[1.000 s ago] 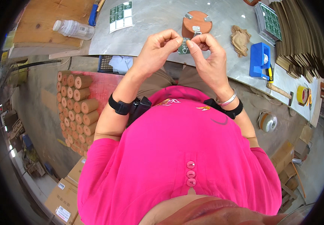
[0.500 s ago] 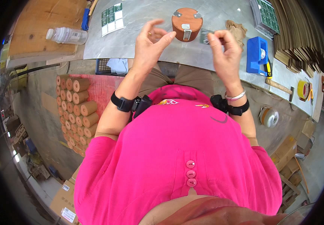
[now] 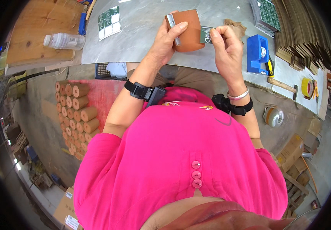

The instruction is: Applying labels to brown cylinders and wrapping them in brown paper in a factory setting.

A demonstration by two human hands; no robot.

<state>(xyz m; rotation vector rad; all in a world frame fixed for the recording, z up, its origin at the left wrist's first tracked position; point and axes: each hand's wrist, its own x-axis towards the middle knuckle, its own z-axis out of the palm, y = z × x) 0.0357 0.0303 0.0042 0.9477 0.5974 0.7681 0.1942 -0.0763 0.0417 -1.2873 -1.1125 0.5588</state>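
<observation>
packing workshop (cardboard stacks [image 3: 307, 34], tape dispenser [image 3: 258, 53])

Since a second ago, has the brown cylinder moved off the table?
Yes. The brown cylinder is now lifted in the left hand, tipped sideways above the grey table beside the right hand.

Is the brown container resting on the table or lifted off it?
Lifted: the left hand holds the brown container tilted above the grey table.

A clear plastic bottle [image 3: 64, 40] lies on a wooden board [image 3: 39, 32] far left of the hands. A blue tape dispenser [image 3: 258, 53] and stacked cardboard sheets [image 3: 307, 34] stand to their right.
</observation>
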